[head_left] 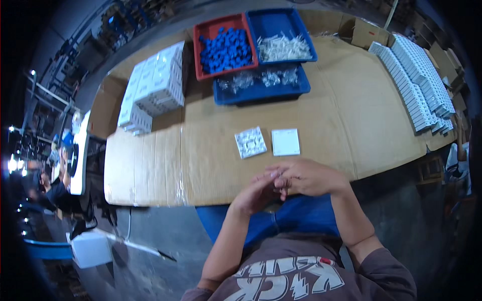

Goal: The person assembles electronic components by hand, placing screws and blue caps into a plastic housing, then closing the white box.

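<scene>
My left hand [254, 194] and my right hand [314, 177] meet at the front edge of the cardboard-covered table. Their fingers are bent and overlap, the right hand's lying over the left's fingertips. Whether anything small is between them is hidden. Just beyond the hands, two square white pieces lie side by side on the cardboard. The left piece [250, 142] shows a patterned grey-and-white face with raised parts and sits slightly turned. The right piece [285, 142] has a plain, smooth white face. Neither piece is touched by a hand.
At the back stand a red tray [198, 59] of small blue parts, a blue tray [312, 47] of white parts and a lower blue tray [261, 97] with clear bags. White boxes [159, 83] are stacked at left; rows of small white boxes [414, 83] stand at right.
</scene>
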Motion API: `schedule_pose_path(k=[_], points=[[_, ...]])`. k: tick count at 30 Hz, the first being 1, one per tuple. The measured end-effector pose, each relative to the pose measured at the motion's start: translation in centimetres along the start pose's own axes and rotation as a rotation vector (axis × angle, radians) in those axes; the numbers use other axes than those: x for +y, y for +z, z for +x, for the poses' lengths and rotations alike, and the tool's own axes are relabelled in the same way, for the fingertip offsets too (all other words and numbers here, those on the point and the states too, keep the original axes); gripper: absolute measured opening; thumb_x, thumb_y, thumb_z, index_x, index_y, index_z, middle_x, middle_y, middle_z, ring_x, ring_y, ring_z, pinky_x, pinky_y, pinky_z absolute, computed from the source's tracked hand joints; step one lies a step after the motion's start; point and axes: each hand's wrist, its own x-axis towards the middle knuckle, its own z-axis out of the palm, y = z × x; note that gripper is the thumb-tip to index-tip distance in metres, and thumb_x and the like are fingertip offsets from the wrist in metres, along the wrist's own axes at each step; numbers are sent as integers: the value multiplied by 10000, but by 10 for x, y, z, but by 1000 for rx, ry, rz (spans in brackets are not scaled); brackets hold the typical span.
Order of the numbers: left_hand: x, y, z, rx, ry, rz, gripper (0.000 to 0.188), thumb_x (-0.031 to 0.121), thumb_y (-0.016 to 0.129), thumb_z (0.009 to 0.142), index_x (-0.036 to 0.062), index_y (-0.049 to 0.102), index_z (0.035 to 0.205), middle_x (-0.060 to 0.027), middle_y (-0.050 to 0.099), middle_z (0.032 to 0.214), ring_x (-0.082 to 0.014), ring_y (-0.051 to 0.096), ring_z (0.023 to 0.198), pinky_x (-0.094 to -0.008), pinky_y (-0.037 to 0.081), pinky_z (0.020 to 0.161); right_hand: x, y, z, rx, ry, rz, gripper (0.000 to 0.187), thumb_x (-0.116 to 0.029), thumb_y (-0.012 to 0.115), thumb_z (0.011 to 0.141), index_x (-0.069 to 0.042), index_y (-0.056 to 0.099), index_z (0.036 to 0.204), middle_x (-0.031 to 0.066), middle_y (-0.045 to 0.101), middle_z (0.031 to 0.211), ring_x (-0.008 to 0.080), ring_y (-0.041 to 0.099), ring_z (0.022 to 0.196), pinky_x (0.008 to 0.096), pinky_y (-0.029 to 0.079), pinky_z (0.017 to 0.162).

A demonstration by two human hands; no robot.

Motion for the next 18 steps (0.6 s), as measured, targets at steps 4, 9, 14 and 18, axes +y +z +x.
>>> schedule_pose_path(k=[4, 9, 14, 18], points=[[-20, -5, 0, 90, -152, -169, 517, 429, 516, 1093, -5, 575, 1368, -72, 693, 1021, -172, 661, 822, -344, 559, 694, 19, -18, -10, 144, 46, 178, 290, -178, 574, 1077, 62, 711, 1167, 161, 675, 1341, 212, 688, 1089, 342, 534, 949], [-16, -53, 11, 59, -205, -393, 594, 502, 418, 1116, -19, 549, 1370, -76, 646, 1075, -158, 552, 731, -321, 503, 602, 78, -74, 30, 495, 90, 178, 235, -165, 615, 1067, 34, 729, 1118, 105, 753, 1103, 160, 691, 974, 302, 543, 881], [-14, -65, 14, -26, -211, -504, 614, 489, 401, 1122, -40, 538, 1404, -87, 644, 1078, -160, 595, 719, -337, 582, 607, 98, -169, 76, 724, 57, 49, 225, -198, 639, 1045, 4, 735, 1060, 41, 746, 908, 129, 657, 793, 308, 527, 723], [-11, -58, 8, 33, -234, -432, 647, 519, 410, 1102, -56, 567, 1352, -102, 649, 1079, -188, 559, 694, -347, 523, 547, 95, -245, 139, 933, -14, -250, 199, -146, 661, 971, 3, 737, 1080, 112, 753, 927, 216, 693, 820, 348, 530, 743]])
